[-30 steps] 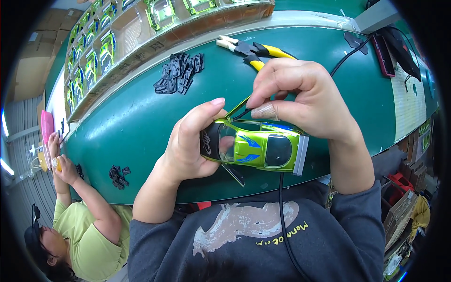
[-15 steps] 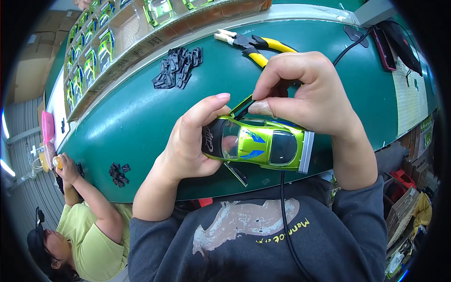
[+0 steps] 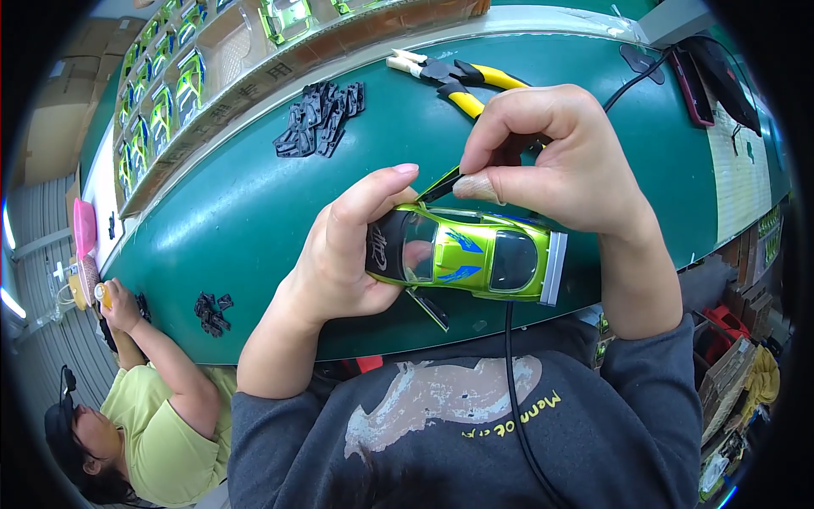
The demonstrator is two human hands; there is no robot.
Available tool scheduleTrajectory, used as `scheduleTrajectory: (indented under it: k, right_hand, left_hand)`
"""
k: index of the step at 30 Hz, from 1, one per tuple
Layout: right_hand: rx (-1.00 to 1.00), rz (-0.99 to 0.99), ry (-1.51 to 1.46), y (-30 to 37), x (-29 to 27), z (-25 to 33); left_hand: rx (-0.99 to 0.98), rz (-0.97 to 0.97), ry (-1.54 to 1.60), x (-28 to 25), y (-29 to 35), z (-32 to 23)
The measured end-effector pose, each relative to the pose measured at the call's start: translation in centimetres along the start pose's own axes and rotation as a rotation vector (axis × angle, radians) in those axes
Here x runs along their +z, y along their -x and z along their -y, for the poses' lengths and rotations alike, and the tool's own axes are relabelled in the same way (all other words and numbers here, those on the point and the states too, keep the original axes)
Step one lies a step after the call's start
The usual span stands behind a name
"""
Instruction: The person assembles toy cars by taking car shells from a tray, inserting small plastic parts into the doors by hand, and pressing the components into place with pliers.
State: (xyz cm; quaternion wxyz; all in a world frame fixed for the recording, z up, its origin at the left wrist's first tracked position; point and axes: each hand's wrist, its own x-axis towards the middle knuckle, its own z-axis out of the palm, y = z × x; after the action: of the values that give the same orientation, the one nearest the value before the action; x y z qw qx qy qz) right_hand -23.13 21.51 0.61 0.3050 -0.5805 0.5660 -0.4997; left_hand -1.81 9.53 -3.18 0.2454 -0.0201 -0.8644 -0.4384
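A bright green toy car body (image 3: 462, 259) with blue markings, a black bonnet and a grey rear wing lies across my grip, front end to the left. My left hand (image 3: 343, 246) wraps round its front; a fingertip shows through the windscreen. Both car doors stand swung out. Thumb and forefinger of my right hand (image 3: 543, 161), the thumb wearing a bandage, pinch the far door (image 3: 441, 183), whose inner side is black; whether a separate black part is in the pinch I cannot tell. The near door (image 3: 428, 309) hangs out untouched.
On the green table lie a pile of black plastic parts (image 3: 318, 119), a smaller pile (image 3: 214, 314) and yellow-handled pliers (image 3: 458, 85). Trays of green car parts (image 3: 188, 89) stand at the back left. A co-worker (image 3: 170, 416) sits at left. A black cable (image 3: 511, 365) hangs before me.
My right hand has shifted slightly, its pinch staying at the far door. The car has tilted a little in my left hand. The co-worker's head has moved slightly.
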Motion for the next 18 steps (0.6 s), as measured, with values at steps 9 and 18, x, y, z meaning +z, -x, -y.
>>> scheduleTrajectory:
  k: [9, 18]
  right_hand:
    - [-0.036, 0.026, -0.002, 0.14, -0.04, -0.18]
    - [-0.091, 0.035, 0.173, 0.23, 0.2, 0.4]
  left_hand:
    - [-0.013, 0.004, 0.012, 0.21, -0.19, -0.07]
    - [-0.021, 0.013, 0.055, 0.3, 0.29, -0.09]
